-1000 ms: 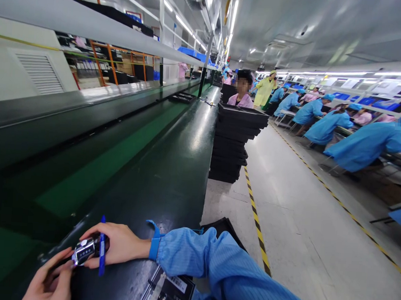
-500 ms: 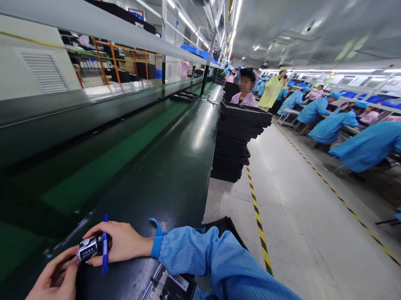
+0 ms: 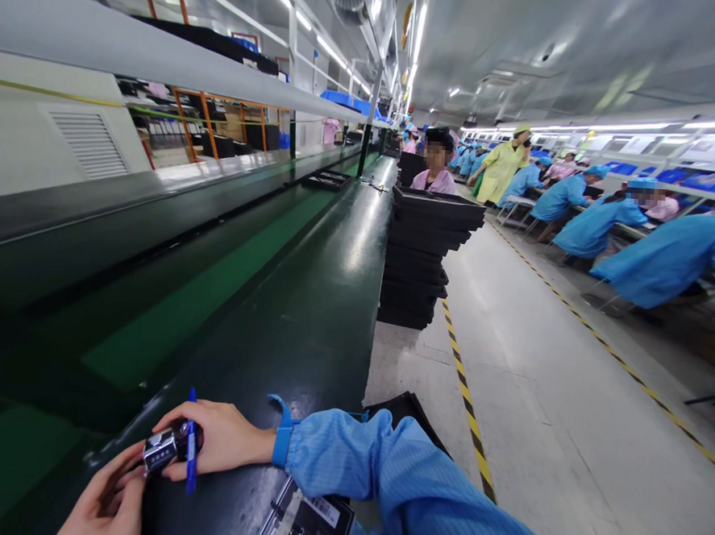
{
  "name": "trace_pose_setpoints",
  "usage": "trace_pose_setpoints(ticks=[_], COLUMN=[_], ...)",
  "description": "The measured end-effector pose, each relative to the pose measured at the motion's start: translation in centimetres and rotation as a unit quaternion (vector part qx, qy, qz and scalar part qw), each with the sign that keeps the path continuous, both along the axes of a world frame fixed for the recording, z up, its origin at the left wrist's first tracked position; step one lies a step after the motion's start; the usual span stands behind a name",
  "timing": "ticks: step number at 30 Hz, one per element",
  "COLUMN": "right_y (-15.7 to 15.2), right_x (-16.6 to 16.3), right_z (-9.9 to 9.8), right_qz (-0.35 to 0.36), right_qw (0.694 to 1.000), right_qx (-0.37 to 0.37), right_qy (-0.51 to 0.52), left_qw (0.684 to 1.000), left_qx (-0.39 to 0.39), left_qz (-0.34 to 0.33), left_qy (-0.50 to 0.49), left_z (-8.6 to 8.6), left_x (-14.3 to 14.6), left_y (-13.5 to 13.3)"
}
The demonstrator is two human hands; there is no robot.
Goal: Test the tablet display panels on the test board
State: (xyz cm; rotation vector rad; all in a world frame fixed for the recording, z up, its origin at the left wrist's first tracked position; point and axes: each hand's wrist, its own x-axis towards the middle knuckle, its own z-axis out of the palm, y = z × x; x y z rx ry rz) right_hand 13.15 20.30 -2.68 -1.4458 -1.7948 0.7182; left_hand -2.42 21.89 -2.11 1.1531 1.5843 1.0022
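Observation:
My right hand (image 3: pixel 219 438) rests on the dark green bench (image 3: pixel 306 313) with its fingers wrapped round a small silver counter-like device (image 3: pixel 161 450) and a blue pen (image 3: pixel 190 443) held upright beside it. A blue wrist strap (image 3: pixel 282 438) sits above my blue sleeve. My left hand (image 3: pixel 110 503) is at the bottom edge with fingers curled, its fingertips touching the device's near end. Under my right forearm lies a black flat part with a white label (image 3: pixel 311 523).
A tall stack of black trays (image 3: pixel 422 255) stands on the floor beside the bench. A person in pink (image 3: pixel 434 175) sits behind it. Several people in blue coats work at the right. A yellow-black floor line (image 3: pixel 464 403) runs along the aisle.
The view has shifted slightly; both hands and the device sit a little further right in the picture. The grip looks the same.

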Motion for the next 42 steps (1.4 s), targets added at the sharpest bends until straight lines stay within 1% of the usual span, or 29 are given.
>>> trace_pose_setpoints(ticks=[6,11,20,26,31,36,42], right_y=[0.0,0.0,-0.2,-0.2,-0.3,-0.2,-0.1], right_x=[0.1,0.2,0.3,0.4,0.4,0.4,0.4], right_z=[0.0,0.0,0.1,0.0,-0.1,-0.3,-0.4], right_qz=[0.006,0.008,0.006,-0.007,-0.008,-0.003,-0.004], right_qw=[1.0,1.0,1.0,0.999,1.0,1.0,1.0], right_qx=[-0.002,-0.016,0.001,-0.001,0.004,0.022,0.013], right_qy=[-0.008,-0.007,0.019,0.039,0.03,0.021,0.007], left_qw=[1.0,1.0,0.997,0.994,0.995,0.997,0.999], left_qx=[0.013,0.022,0.055,0.087,0.077,0.049,0.02], left_qz=[-0.007,-0.01,-0.037,-0.054,-0.056,-0.041,-0.041], left_qy=[-0.001,-0.012,-0.039,-0.036,-0.04,-0.031,-0.03], left_z=[0.2,-0.6,-2.2,-2.7,-2.7,-2.4,-1.8], left_x=[0.1,-0.1,-0.4,-0.2,-0.3,-0.3,-0.2], left_y=[-0.1,0.2,0.8,0.8,0.7,0.8,0.8])
